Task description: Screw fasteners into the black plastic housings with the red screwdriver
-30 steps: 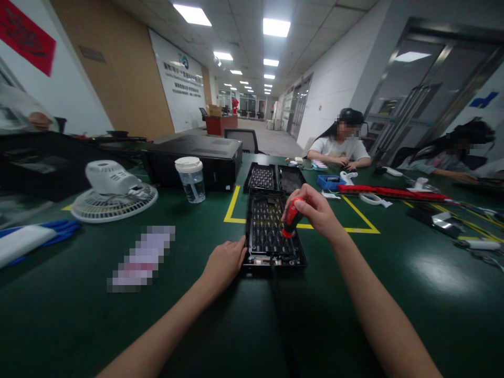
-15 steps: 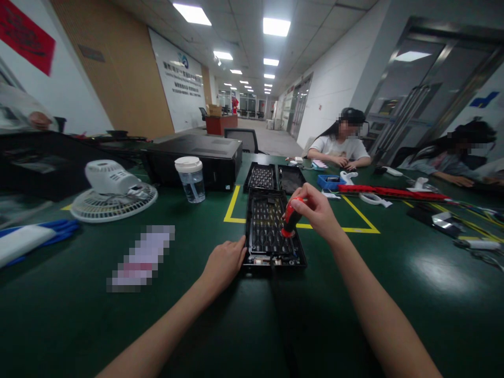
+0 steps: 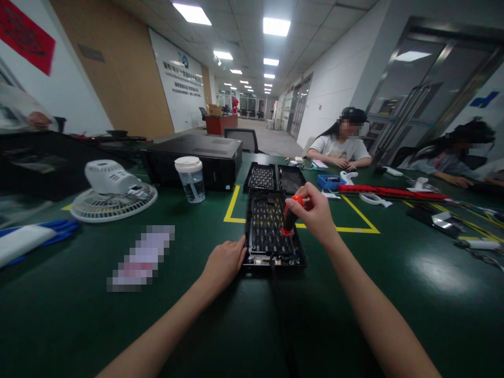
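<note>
An opened black keypad-like device point(image 3: 270, 210) lies in front of me. Rows of small domes fill it, parts of a circuit show at its near end, and a black cable point(image 3: 279, 304) runs from it toward me. My left hand point(image 3: 226, 261) holds its left edge, fingertips against the side wall. Between the thumb and fingers of my right hand point(image 3: 316, 210) is a screwdriver point(image 3: 290, 218) with a red and black handle. It stands nearly upright, slightly tilted, over the device's right side. Its tip is too small to make out.
Behind the device lies an open black case point(image 3: 261, 176) with rows of small metallic pieces. A lidded cup point(image 3: 192, 181), a fan head point(image 3: 114, 191) and a black computer case point(image 3: 192, 157) stand left. A blue tray point(image 3: 331, 182) and red strip point(image 3: 394, 192) lie right. Co-workers sit beyond.
The screwdriver's handle has turned a little in my right fingers and sits slightly more upright. My left hand and the device have not moved.
</note>
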A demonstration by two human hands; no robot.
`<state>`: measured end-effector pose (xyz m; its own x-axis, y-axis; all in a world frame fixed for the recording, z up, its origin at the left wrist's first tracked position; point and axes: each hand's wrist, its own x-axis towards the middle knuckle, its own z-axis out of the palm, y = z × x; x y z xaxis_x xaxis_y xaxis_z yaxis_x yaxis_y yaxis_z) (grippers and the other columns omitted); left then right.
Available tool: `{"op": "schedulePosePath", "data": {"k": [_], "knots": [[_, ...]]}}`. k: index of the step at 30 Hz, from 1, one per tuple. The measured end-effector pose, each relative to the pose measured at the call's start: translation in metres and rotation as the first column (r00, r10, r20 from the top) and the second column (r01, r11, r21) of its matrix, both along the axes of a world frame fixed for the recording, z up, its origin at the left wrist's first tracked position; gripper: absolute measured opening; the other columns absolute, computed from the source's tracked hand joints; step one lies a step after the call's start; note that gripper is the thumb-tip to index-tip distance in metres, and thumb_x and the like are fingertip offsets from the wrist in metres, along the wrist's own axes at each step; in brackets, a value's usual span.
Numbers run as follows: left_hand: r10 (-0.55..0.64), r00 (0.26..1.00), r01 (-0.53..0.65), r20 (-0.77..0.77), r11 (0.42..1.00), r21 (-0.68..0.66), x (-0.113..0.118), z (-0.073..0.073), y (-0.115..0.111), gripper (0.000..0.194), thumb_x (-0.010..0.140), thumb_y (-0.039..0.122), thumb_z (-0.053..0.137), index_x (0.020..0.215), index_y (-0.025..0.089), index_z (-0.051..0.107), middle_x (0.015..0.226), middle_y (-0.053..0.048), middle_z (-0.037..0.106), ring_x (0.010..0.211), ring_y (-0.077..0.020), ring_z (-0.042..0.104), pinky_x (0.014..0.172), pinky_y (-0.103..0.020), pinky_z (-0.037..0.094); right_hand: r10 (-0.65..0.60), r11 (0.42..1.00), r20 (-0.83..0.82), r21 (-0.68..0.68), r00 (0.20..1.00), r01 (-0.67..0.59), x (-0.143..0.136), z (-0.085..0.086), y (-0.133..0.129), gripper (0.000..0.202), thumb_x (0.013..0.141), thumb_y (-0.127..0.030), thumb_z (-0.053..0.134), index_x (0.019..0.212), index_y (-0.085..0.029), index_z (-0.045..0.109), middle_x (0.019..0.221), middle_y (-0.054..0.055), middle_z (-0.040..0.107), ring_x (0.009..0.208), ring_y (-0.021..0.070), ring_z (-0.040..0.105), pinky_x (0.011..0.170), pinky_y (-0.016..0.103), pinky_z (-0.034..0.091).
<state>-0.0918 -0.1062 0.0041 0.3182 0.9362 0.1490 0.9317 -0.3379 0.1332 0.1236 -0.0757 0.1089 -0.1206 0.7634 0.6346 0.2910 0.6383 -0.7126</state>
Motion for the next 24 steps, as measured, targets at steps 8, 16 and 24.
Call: {"op": "schedulePosePath", "data": {"k": [8,16,24], "knots": [[-0.018,1.0,0.018,0.004,0.999,0.031,-0.001,-0.003,0.0,0.039,0.091,0.031,0.03,0.125,0.016,0.045,0.095,-0.011,0.064,0.086,-0.0191,0.06,0.075,-0.029,0.044,-0.131,0.989,-0.03,0.07,0.991,0.133,-0.008,-0.004,-0.002,0.029,0.073,-0.034,0.064,0.068,-0.021,0.038,0.057,-0.005,0.039,0.05,0.0088,0.04,0.043,0.021,0.031],[-0.008,1.0,0.008,0.003,1.0,0.023,-0.001,-0.003,0.001,0.039,0.091,0.032,0.031,0.125,0.017,0.044,0.097,-0.01,0.064,0.088,-0.0189,0.059,0.077,-0.029,0.043,-0.245,0.965,-0.054,0.085,0.968,0.249,-0.015,-0.01,-0.005,0.029,0.074,-0.036,0.062,0.07,-0.021,0.037,0.058,-0.006,0.037,0.045,0.0063,0.035,0.041,0.021,0.028],[0.002,1.0,-0.002,-0.01,1.0,0.014,0.0,0.0,0.0,0.041,0.091,0.032,0.031,0.127,0.017,0.043,0.097,-0.011,0.063,0.086,-0.019,0.059,0.076,-0.03,0.044,-0.397,0.907,-0.065,0.126,0.916,0.402,-0.018,-0.012,-0.005,0.029,0.076,-0.037,0.06,0.069,-0.021,0.037,0.059,-0.006,0.036,0.042,0.0053,0.031,0.04,0.021,0.025]]}}
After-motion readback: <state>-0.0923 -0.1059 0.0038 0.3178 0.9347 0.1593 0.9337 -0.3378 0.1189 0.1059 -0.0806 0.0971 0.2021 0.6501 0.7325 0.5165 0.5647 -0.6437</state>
